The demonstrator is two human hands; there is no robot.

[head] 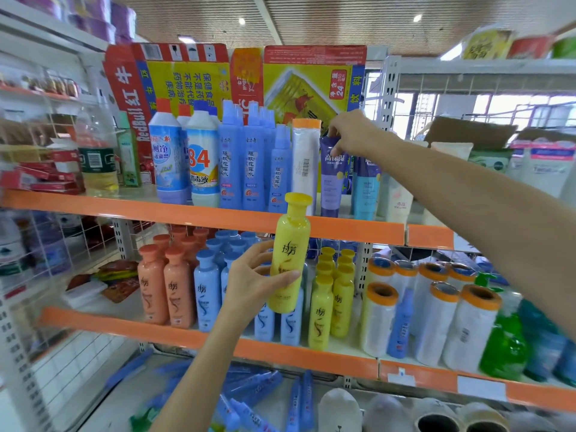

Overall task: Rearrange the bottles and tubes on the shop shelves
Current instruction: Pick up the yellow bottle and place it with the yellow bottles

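Holding a yellow bottle [290, 254] upright in your left hand [254, 274], you keep it in front of the orange edge of the upper shelf [193, 212]. Your left fingers [288, 275] curl round its lower body, thumb across the front, cap up. Bottle is off any shelf, in the air between the two levels.

Your right hand [353, 134] reaches to the upper shelf and pinches the top end of a purple tube [333, 179], fingers bunched on its crimped end. That tube stands cap-down on the shelf, just right of a white roll [305, 163] with an orange cap. A blue tube [366, 188] stands just right of the purple one, partly behind your forearm.

Left of the white roll on the same shelf: blue spray bottles [238, 163], a white "84" bottle [202, 163], a white-and-blue cleaner bottle [168, 160]. Flattened Red Bull cartons [187, 76] stand behind them.

Lower shelf [156, 333]: orange bottles [165, 285] at left, blue bottles [207, 291] next, partly behind your left wrist, then yellow bottles [330, 294] matching the one you hold. Right of those, white rolls [436, 313] with orange ends, one blue spray bottle [402, 325] among them, and a green pump bottle [503, 338] at far right.

Bottom level: blue tubes [249, 397] lying scattered.
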